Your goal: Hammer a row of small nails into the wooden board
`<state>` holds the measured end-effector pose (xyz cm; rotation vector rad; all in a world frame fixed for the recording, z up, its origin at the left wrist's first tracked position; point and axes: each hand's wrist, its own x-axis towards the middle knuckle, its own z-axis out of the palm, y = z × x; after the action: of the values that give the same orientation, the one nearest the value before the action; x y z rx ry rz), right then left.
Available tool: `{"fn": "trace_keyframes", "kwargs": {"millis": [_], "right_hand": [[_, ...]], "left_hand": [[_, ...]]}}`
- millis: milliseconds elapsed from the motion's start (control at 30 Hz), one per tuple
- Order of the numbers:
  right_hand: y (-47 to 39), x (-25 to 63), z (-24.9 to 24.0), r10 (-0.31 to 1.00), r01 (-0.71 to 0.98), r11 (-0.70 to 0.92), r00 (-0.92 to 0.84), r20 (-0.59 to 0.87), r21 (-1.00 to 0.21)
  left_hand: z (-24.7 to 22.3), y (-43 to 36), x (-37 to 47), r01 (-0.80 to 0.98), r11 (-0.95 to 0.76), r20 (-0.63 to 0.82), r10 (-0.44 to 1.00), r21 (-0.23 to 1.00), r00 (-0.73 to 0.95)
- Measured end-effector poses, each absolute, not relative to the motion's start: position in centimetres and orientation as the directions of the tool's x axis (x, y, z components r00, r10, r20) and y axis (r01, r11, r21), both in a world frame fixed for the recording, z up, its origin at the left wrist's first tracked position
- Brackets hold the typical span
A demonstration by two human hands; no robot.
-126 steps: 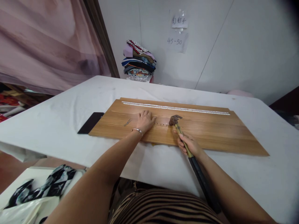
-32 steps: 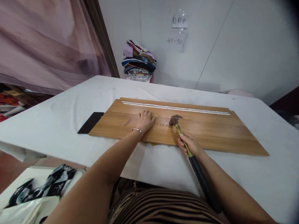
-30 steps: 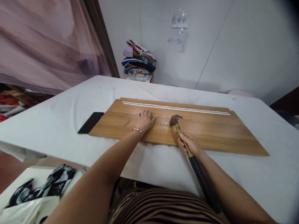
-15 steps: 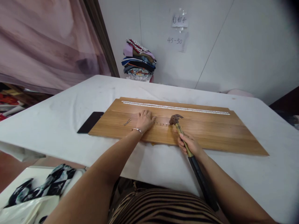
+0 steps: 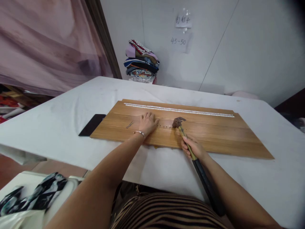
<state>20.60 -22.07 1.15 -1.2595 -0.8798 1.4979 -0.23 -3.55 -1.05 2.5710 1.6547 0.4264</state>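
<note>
My right hand (image 5: 193,147) is wrapped round the upper handle of a claw hammer (image 5: 206,179), whose rusty head rests low over the wooden board (image 5: 224,136). A short row of nails (image 5: 166,127) stands in the board, just left of the hammer head. My left hand (image 5: 148,123) lies flat on the board with fingers spread, beside the left end of that row. Several loose nails (image 5: 130,124) lie on the wood further left. Whether the hammer head touches a nail is hard to tell.
Two white printed strips (image 5: 178,110) run along the board's far side. A black flat object (image 5: 92,125) sticks out from under its left end. The board lies on a white-covered table (image 5: 57,111). Folded clothes (image 5: 142,63) are stacked behind it, and patterned cloth (image 5: 47,190) lies at lower left.
Both hands and the hammer have stayed almost in place; the hammer head has shifted very slightly. The patterned cloth at lower left has moved down and to the left in view.
</note>
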Motion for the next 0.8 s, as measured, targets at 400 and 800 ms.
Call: {"fn": "trace_keyframes", "kwargs": {"millis": [400,800], "right_hand": [[-22.03,20.63,1.0,0.958,-0.224,-0.281,-0.014,-0.285,-0.933],[-21.82,21.12,0.6,0.975,-0.217,-0.222,-0.054,-0.216,-0.951]], "left_hand": [[-0.63,-3.8,-0.21,0.893,-0.41,0.175,0.908,0.185,0.381],[-0.31,-3.88,0.11,0.889,-0.403,0.188,0.911,0.217,0.367]]}}
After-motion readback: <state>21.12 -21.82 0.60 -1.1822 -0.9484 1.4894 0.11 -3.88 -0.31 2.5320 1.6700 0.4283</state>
